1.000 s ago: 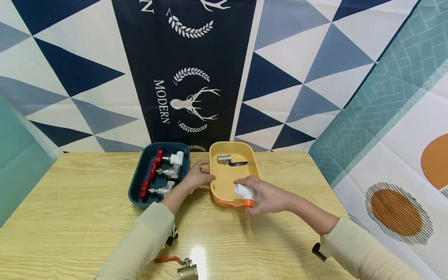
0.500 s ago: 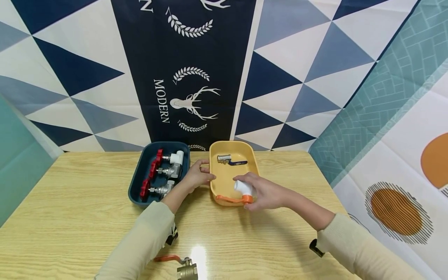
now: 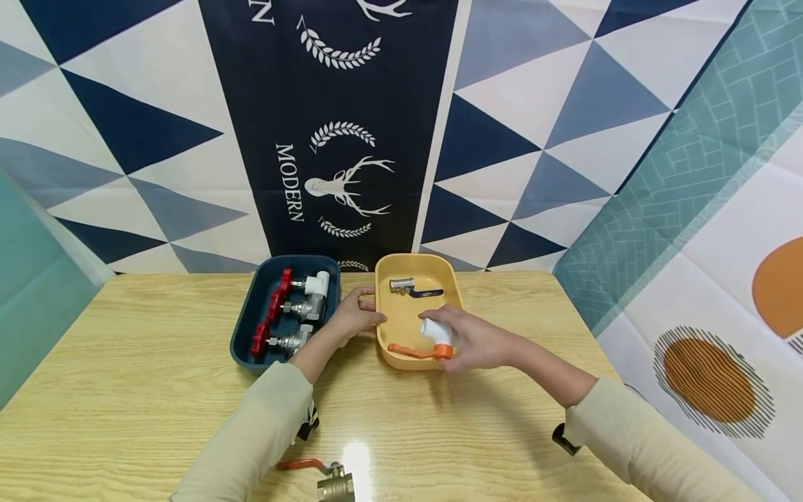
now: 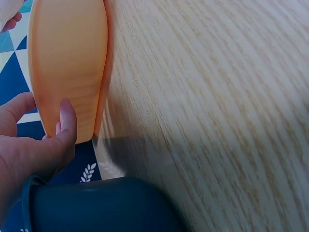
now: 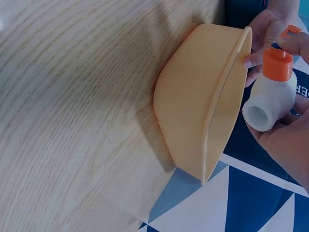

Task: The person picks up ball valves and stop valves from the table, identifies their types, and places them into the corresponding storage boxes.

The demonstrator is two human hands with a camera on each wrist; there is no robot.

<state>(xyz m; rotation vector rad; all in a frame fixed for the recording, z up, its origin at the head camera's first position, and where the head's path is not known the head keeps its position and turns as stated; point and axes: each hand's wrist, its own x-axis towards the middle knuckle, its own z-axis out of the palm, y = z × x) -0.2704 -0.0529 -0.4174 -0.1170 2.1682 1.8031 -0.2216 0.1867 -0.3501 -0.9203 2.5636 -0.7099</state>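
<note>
A white plastic valve with an orange lever (image 3: 437, 332) is held by my right hand (image 3: 484, 340), over the near end of a yellow tray (image 3: 404, 317). The right wrist view shows the white valve body (image 5: 275, 99) with its round opening facing the camera, apart from the tray wall. My left hand (image 3: 350, 318) grips the tray's left side, its thumb over the rim and fingers against the outer wall (image 4: 72, 53). Inside the tray, toward the far end, lies a metal ball valve with a dark blue lever (image 3: 414, 287).
Left of the yellow tray stands a dark blue tray (image 3: 237, 328) holding metal valves with red knobs (image 3: 274, 304) and a white fitting (image 3: 317, 282). A brass ball valve with a red lever (image 3: 334, 484) lies at the table's near edge. Patterned fabric hangs behind.
My right hand has moved slightly away from me with the white valve, so the orange lever now sits farther over the tray. The left hand has stayed in place.
</note>
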